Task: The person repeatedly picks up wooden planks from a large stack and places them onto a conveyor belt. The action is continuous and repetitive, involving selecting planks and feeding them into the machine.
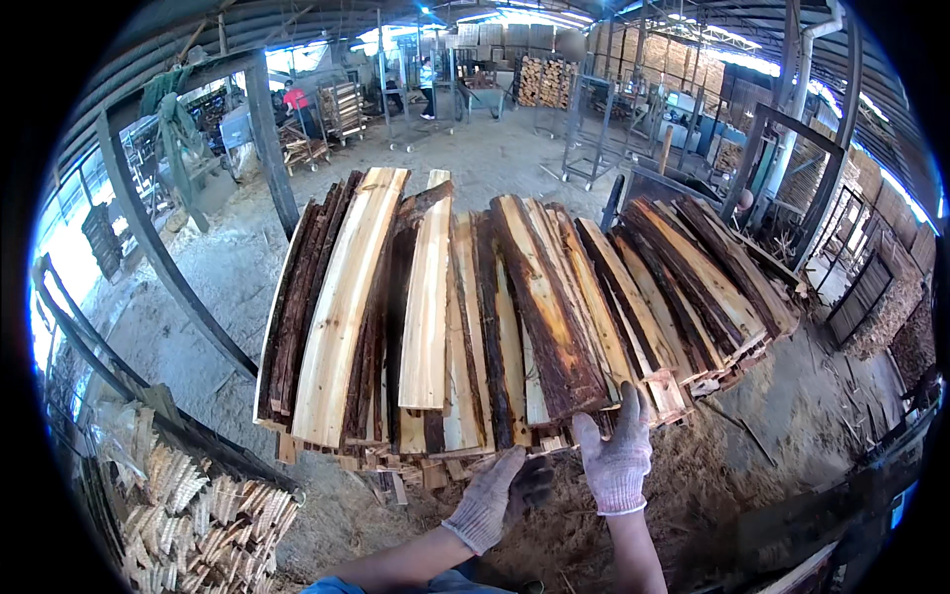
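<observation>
A broad stack of rough-sawn wooden slabs point(426, 337), many with bark edges, lies in front of me, boards side by side with their ends toward me. My right hand point(616, 463), in a pale knit work glove, is at the stack's near edge, thumb and fingers spread. Just beside it is the near end of a dark bark-covered slab point(554, 346); whether the glove touches it I cannot tell. My left hand point(485, 503), gloved too, is lower, just short of the near board ends, its thumb apart from darker, shaded fingers. Neither hand visibly holds a board.
Split wood pieces point(198, 525) are piled at lower left beside a metal frame point(168, 267). Wood scraps litter the floor point(732, 475). Farther back stand wheeled metal racks point(594, 134), stacked wood point(542, 81), a person in red point(295, 99) and another person point(427, 87).
</observation>
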A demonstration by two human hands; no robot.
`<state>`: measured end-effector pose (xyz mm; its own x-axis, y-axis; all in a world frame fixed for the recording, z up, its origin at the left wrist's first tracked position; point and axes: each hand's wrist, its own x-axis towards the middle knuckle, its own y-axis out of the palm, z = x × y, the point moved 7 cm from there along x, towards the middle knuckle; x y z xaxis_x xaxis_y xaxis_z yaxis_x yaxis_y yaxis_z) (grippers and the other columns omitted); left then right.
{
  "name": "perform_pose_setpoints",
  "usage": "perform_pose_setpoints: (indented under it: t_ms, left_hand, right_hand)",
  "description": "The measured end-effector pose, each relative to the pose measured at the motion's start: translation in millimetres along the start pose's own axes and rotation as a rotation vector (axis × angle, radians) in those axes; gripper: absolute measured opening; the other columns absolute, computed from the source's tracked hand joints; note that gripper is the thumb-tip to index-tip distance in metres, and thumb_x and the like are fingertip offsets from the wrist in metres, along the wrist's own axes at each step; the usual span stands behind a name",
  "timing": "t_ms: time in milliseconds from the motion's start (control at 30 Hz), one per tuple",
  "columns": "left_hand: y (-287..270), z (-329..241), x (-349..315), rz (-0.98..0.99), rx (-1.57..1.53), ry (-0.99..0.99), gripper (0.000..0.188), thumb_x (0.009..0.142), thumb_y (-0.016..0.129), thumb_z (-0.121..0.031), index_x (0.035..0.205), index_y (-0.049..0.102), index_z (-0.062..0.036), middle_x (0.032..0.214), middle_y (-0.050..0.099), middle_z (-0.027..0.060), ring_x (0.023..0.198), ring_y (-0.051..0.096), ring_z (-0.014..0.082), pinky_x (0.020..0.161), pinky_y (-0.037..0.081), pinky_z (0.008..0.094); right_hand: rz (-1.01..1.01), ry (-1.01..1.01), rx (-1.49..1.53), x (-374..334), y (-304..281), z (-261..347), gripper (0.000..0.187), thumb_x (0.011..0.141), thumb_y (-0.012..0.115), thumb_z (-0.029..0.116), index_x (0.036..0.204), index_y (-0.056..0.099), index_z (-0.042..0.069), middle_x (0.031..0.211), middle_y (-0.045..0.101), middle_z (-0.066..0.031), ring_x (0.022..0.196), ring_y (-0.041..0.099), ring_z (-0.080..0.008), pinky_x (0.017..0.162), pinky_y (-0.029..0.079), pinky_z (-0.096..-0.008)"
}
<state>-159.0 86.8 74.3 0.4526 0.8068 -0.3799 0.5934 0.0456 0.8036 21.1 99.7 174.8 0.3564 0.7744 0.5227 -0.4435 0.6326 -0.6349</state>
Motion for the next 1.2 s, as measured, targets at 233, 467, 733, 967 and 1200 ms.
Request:
perform_pose_setpoints:
  t_ms: [233,467,733,967,1200]
  left_hand:
    - [31,3,2,0.081,0.035,-0.184,0.04,0.105,0.062,-0.037,0.13,0.062,-0.0056,0.117,0.073,0.0084,0.103,0.071,0.0207,0.086,0.059,0.0356]
    - [24,-9,-9,0.064,0.351,-0.018,0.042,0.108,0.057,-0.022,0.143,0.053,0.001,0.123,0.07,0.0126,0.105,0.07,0.0213,0.093,0.058,0.0342]
    - [15,10,15,0.141,0.255,-0.095,0.038,0.106,0.06,-0.027,0.136,0.058,-0.004,0.117,0.071,0.0082,0.1,0.071,0.0197,0.087,0.06,0.0342]
    - [22,13,11,0.248,0.1,-0.167,0.05,0.107,0.055,-0.045,0.139,0.055,-0.0067,0.125,0.068,0.0086,0.115,0.065,0.0202,0.106,0.051,0.0372]
    - [-4,36,18,0.323,-0.077,-0.1,0.064,0.095,0.069,-0.03,0.147,0.047,0.0,0.136,0.063,0.02,0.12,0.065,0.0334,0.107,0.052,0.0476]
  right_hand:
    - [0.29,0.047,-0.382,41,14,33,0.112,0.076,0.073,0.073,0.15,0.041,-0.005,0.119,0.062,-0.0292,0.106,0.065,-0.0435,0.088,0.056,-0.0497]
    - [0.498,0.135,-0.506,56,19,57,0.117,0.071,0.079,0.063,0.155,0.032,-0.003,0.118,0.062,-0.0302,0.101,0.069,-0.0426,0.084,0.059,-0.0481]
    - [0.528,0.168,-0.357,60,7,59,0.119,0.072,0.08,0.059,0.157,0.027,-0.005,0.12,0.062,-0.0337,0.111,0.067,-0.0432,0.09,0.058,-0.045]
    - [0.492,0.087,-0.167,-15,-43,47,0.108,0.068,0.083,0.065,0.141,0.04,-0.001,0.097,0.064,-0.0243,0.082,0.072,-0.0412,0.073,0.061,-0.0462]
    - [0.434,0.176,-0.095,-115,-84,63,0.117,0.062,0.091,0.049,0.153,0.037,-0.002,0.119,0.064,-0.0275,0.101,0.067,-0.0448,0.081,0.058,-0.0498]
